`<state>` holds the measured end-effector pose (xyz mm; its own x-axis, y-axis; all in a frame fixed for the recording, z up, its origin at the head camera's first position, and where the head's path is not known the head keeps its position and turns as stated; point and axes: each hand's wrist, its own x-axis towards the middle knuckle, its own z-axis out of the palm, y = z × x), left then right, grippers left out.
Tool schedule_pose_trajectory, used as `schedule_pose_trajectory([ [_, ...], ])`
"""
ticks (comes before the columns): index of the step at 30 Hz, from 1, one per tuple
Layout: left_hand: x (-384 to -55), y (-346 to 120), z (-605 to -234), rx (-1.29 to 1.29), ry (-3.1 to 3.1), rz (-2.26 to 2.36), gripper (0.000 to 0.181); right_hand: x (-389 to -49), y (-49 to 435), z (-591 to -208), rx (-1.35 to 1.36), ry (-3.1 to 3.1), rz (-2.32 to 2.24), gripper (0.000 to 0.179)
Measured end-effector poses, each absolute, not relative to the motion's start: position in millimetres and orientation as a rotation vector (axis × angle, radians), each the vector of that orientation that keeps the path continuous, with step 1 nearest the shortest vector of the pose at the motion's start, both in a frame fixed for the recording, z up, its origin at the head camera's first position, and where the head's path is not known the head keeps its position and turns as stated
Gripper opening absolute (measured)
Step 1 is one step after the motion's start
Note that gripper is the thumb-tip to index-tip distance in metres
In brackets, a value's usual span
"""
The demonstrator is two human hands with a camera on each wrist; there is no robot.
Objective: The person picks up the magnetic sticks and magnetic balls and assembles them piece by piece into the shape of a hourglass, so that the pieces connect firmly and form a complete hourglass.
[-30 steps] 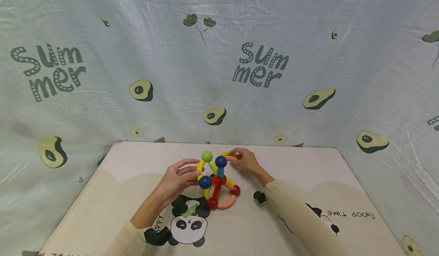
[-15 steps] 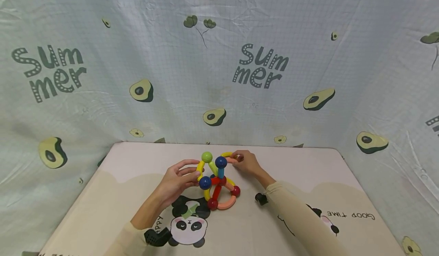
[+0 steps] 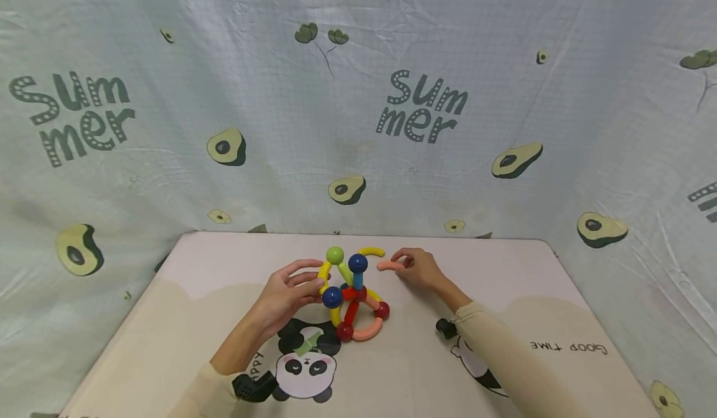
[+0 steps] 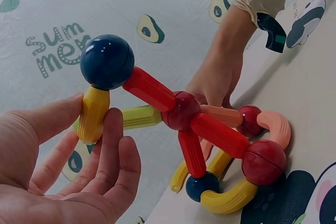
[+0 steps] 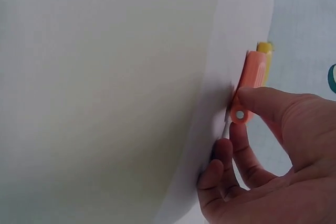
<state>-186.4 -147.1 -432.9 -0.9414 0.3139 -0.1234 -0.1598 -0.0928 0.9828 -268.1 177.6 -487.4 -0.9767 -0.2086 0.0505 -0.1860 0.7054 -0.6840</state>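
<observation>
A ball-and-stick model of magnetic rods and balls stands on the table; its red centre ball (image 4: 181, 110) joins several rods. My left hand (image 3: 292, 288) pinches a curved yellow rod (image 4: 94, 113) on the model's left side, between a green ball (image 3: 335, 255) and a blue ball (image 4: 107, 61). Another blue ball (image 3: 358, 263) tops a short blue rod. Lower down, curved coral and yellow rods link dark red balls into a ring. Beyond the model, my right hand (image 3: 421, 270) pinches one end of a loose curved coral rod (image 5: 253, 71) between thumb and fingertips.
A loose curved yellow rod (image 3: 371, 252) lies behind the model, near the table's back edge. The pale table mat (image 3: 213, 306) bears a printed panda (image 3: 305, 368). An avocado-print curtain (image 3: 269, 107) hangs behind and at both sides.
My right hand has drawn the coral rod to the right, away from the yellow rod, which now lies apart. My left hand keeps its hold on the model. The head view has shifted slightly.
</observation>
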Motion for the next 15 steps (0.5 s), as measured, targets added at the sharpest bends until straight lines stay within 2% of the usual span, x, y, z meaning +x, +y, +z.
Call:
schedule_pose_trajectory([
  [7, -185.7, -148.3, -431.9, 0.155, 1.871, 2.103, 0.050, -271.8, 174.4, -484.4, -0.445, 2.893, -1.039, 0.024],
  [15, -186.0, -148.2, -433.5, 0.178, 1.862, 2.109, 0.049, -278.3, 166.2, -483.8, -0.552, 2.910, -0.912, 0.017],
])
